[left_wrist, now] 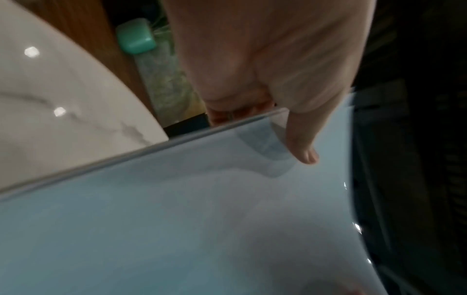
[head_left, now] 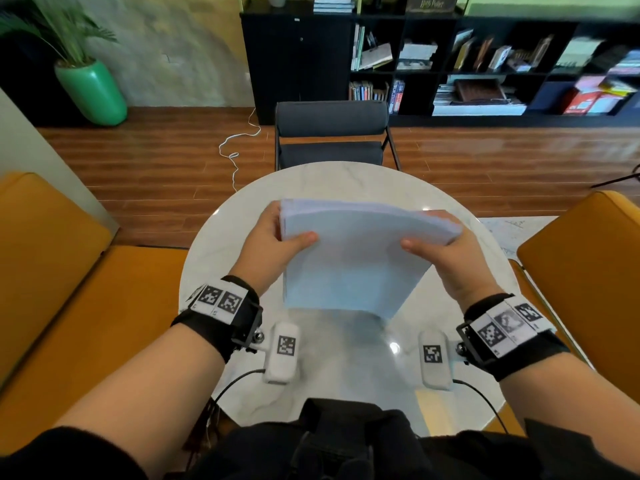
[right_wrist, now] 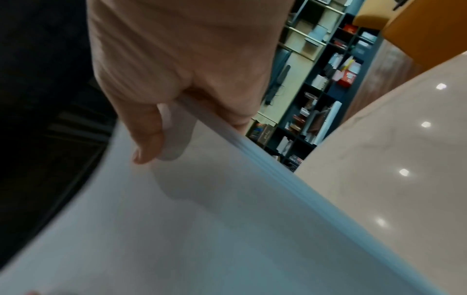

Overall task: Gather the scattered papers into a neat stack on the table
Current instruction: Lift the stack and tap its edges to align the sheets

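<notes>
Gripping a stack of papers point(head_left: 349, 258) by its two side edges, the left hand point(head_left: 273, 244) and right hand point(head_left: 446, 261) each lay a thumb on the top sheet with fingers curled beneath; the stack is held tilted above the round marble table point(head_left: 221, 237), facing a grey chair point(head_left: 329, 133).

A dark grey padded chair point(head_left: 331, 133) stands beyond the round top, with a black bookshelf point(head_left: 450, 64), a green glossy plant pot point(head_left: 91, 91) and mustard-orange seats point(head_left: 52, 271) around.
</notes>
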`<state>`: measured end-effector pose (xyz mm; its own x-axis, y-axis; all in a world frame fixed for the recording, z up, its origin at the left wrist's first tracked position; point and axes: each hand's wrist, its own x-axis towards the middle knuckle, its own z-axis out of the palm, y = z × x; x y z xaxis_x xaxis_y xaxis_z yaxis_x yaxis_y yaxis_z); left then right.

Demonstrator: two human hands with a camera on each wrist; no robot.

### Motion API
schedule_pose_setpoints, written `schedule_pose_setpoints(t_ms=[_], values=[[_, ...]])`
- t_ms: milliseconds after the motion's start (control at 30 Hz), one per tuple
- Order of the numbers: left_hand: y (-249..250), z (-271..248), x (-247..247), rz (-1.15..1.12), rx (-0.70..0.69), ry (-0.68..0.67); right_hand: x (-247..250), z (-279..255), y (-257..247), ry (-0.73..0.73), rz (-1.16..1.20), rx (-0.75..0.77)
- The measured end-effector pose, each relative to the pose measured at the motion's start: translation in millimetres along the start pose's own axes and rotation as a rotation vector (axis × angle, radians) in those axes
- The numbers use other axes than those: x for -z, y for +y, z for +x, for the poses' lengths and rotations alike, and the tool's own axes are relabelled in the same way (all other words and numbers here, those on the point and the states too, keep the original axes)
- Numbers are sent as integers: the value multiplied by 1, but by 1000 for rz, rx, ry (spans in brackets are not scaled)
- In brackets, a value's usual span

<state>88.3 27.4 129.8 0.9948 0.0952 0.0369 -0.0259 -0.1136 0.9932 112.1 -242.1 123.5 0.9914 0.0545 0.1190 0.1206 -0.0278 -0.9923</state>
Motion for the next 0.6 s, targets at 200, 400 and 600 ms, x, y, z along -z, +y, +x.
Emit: schedule_pose_setpoints(t_ms=[200,400,600], values=[[15,-1,8,615,-321,-56,-4,-3,-4,-35,-512,338],[9,6,25,848,-426,-107,-1,4,-2,-65,-841,518],[4,6,26,328,-159,-9,-1,4,-1,-48,-448,280]])
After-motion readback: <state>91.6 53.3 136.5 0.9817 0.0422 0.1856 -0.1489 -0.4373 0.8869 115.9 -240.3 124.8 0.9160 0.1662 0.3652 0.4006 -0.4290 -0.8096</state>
